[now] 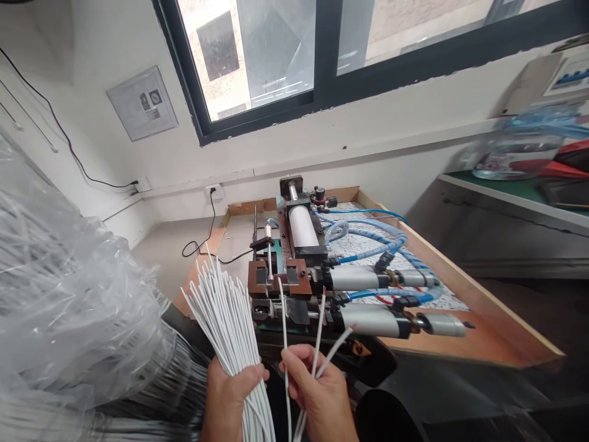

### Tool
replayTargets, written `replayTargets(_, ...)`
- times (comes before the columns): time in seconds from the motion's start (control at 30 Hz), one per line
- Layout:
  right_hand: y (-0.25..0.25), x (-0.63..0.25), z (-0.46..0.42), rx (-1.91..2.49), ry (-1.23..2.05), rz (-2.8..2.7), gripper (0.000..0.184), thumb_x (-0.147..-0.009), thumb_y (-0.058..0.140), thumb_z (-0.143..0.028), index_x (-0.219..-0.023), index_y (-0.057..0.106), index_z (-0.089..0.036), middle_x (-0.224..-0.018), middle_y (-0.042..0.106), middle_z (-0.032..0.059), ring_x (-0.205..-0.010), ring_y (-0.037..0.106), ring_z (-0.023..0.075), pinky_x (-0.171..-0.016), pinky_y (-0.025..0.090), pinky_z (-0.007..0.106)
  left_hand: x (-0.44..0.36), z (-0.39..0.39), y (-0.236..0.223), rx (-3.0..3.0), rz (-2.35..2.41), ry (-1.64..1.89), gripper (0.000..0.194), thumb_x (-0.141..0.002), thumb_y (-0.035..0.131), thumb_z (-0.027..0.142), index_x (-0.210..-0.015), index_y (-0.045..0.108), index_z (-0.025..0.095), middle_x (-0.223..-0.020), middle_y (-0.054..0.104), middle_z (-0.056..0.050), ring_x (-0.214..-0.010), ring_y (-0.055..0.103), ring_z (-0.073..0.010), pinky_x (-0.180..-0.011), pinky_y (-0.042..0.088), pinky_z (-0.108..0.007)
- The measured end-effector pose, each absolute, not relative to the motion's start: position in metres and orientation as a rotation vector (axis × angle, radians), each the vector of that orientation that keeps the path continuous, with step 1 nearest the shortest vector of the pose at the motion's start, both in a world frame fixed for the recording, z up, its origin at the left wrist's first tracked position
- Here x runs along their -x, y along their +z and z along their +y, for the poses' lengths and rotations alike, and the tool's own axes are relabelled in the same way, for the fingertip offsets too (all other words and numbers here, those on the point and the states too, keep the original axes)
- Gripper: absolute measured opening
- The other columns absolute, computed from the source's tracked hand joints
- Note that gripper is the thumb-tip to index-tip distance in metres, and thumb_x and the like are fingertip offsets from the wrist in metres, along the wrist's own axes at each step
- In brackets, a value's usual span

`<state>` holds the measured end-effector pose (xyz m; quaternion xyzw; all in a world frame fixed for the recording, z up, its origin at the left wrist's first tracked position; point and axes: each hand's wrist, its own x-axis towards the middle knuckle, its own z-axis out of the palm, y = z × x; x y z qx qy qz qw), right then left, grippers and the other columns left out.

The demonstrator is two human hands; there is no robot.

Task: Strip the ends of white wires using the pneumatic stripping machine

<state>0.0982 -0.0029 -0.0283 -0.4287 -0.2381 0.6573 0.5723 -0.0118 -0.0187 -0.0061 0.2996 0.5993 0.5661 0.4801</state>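
A thick bundle of white cables (pixel 230 325) fans out upward from my left hand (pixel 232 390), whose fingers and thumb are wrapped round it. Just to its right, my right hand (pixel 317 393) is closed on a few white cables. One single cable (pixel 284 325) is pinched between thumb and forefinger, its tip in front of the machine's brown block. Two more cables (pixel 319 331) pass through the same hand, one leaning right, and reddish ends show at their tips. Beyond both hands stands a pneumatic machine (pixel 299 276) with silver cylinders and a clamp-like brown block.
Blue air hoses (pixel 381 236) curl behind the cylinders on a wood-edged table (pixel 510 337). At left, plastic-wrapped bundles of cables (pixel 69 294) are piled high. A shelf (pixel 510 196) at right carries a clear plastic bottle (pixel 518 150). A black power cord (pixel 214 224) runs from a wall socket.
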Motion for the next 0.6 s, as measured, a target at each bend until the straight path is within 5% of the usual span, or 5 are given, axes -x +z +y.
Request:
replayTargets(0.27, -0.034, -0.093, 0.011, 1.036, 1.703, -0.541, 0.028, -0.062, 0.066, -0.035, -0.051, 0.05, -0.014, -0.033, 0.033, -0.0091, -0.032, 0.022, 0.0018, -0.035, 0.011, 0.017, 0.013, -0.017, -0.007, -0.731, 1.451, 1.37, 0.016, -0.051, 0.067, 0.016, -0.065, 0.06, 0.012, -0.054, 0.062, -0.002, -0.053, 0.058, -0.0195, -0.053, 0.045, -0.031)
replayTargets(0.6, -0.023, -0.095, 0.02, 0.814, 1.941, -0.662, 0.028, -0.06, 0.068, -0.036, -0.054, 0.053, -0.013, -0.042, 0.037, -0.0072, -0.038, 0.029, 0.0039, -0.039, 0.021, 0.018, 0.006, -0.018, 0.006, -0.812, 1.367, 1.349, 0.014, -0.05, 0.064, 0.013, -0.064, 0.063, 0.012, -0.053, 0.063, -0.002, -0.051, 0.055, -0.0176, -0.052, 0.044, -0.029)
